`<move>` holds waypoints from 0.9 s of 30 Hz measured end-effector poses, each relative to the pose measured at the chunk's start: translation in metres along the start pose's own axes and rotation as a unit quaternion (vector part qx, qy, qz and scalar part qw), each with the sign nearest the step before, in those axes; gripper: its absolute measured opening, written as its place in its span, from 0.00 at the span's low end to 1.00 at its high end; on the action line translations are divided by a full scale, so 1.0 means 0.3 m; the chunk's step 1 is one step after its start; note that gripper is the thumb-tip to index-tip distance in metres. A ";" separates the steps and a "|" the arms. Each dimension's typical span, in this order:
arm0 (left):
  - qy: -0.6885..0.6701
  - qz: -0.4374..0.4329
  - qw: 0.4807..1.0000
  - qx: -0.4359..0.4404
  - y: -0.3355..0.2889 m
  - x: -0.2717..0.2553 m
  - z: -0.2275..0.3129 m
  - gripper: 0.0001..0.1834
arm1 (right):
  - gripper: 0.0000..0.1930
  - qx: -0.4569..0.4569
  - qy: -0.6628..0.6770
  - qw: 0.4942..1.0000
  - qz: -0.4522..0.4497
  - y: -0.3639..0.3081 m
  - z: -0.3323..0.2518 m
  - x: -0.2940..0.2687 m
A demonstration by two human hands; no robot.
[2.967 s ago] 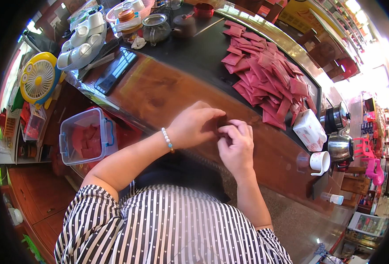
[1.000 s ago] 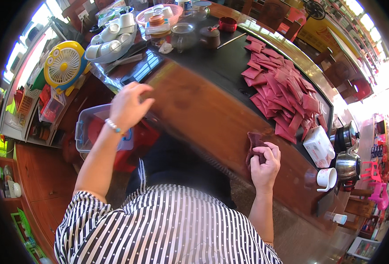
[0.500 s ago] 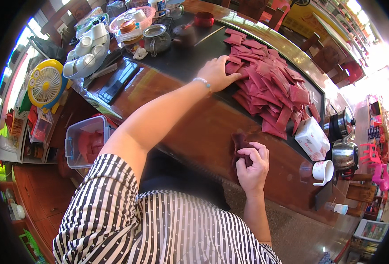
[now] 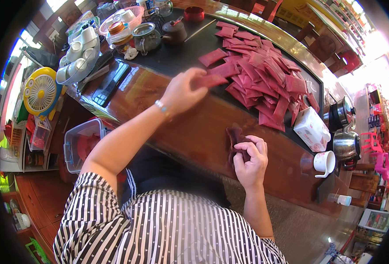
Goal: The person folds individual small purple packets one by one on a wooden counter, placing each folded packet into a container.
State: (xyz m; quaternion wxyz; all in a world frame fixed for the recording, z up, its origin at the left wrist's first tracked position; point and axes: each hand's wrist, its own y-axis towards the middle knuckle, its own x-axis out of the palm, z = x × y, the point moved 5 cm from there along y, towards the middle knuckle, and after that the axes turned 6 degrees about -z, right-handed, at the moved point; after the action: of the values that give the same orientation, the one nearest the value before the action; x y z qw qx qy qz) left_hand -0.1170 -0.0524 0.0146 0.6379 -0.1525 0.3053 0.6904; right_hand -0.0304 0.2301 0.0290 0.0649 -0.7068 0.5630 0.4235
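Note:
My left hand is closed on a flat dark-red packet, slightly blurred, over the near edge of the black tray. Beyond it, many similar packets lie in a loose heap on that tray; a few have spread to its left side. Close to the table's front edge, my right hand grips a crumpled dark maroon piece. It looks like soft cloth or a pouch, and the fingers partly cover it.
A clear plastic bin with red packets inside stands at the left. A phone, a bowl of white cups and a teapot sit at the back left. At right are a tissue box, a white mug and a kettle.
My left hand has drawn back from the heap, leftward and toward me, with a packet in it. Some packets have slid left off the heap. My right hand has barely moved.

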 end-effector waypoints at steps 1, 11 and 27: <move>-0.005 -0.022 1.000 0.008 -0.053 -0.005 0.044 0.26 | 0.12 0.008 0.013 1.000 0.011 -0.006 0.016 -0.001; 0.011 -0.139 0.980 0.143 -0.353 0.043 0.193 0.36 | 0.09 0.112 0.226 0.963 0.093 -0.003 0.078 -0.031; 0.033 -0.111 0.985 0.126 -0.361 0.049 0.179 0.33 | 0.09 0.027 -0.111 0.992 -0.043 0.073 0.020 0.041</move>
State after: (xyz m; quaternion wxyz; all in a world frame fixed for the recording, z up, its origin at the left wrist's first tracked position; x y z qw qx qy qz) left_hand -0.0039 -0.0077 0.0224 0.7145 -0.1262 0.3918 0.5656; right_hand -0.0520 0.2164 0.0254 0.1646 -0.6768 0.5327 0.4807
